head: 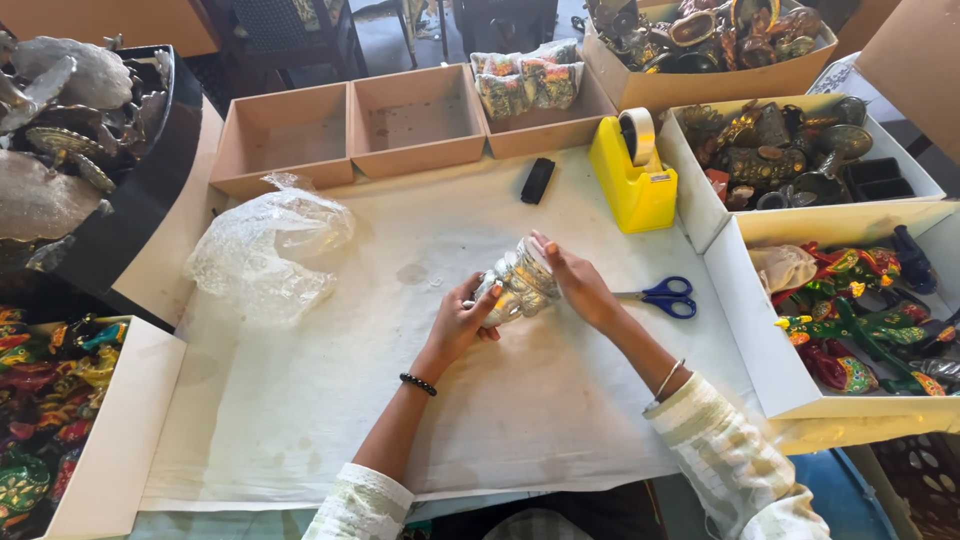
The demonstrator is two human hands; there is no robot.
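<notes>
Seen from above, a person's left hand (462, 322) and right hand (580, 285) close around a small bundle in clear bubble wrap (517, 288), held just above the middle of a white table cover (330, 400). The left hand grips the bundle's lower end, the right its upper side. Blue-handled scissors (665, 297) lie at three o'clock from the bundle, just beyond the right hand. A yellow tape dispenser (632, 180) stands at one o'clock, a loose heap of bubble wrap (265, 250) at nine o'clock. Empty cardboard trays (350, 130) line the far edge at eleven o'clock. Painted figures fill a white box (760, 330) at three o'clock.
</notes>
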